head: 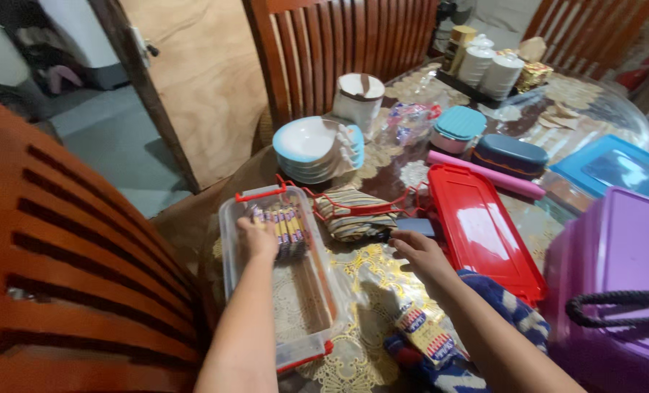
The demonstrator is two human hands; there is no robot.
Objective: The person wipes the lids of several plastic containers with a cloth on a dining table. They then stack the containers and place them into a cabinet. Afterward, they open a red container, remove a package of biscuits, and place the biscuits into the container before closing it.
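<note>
My left hand (257, 239) reaches inside a clear plastic box (231, 262) with red clasps and rests on a row of small wrapped packets (284, 224) at its far end. My right hand (420, 255) lies palm down on the table, fingers apart, just in front of a small blue-grey flat object (416, 226). Several more wrapped packets (423, 332) lie by my right forearm on a blue patterned cloth (506, 306). A red lid (477, 227) lies flat to the right of that hand.
A striped folded cloth (355, 215), a stack of plates (311, 148), a white jar (359, 100), lidded tubs (458, 129), a pink roll (484, 175), a blue lid (615, 166) and a purple bin (615, 284) crowd the table. Wooden chairs stand at left (77, 262) and behind (339, 51).
</note>
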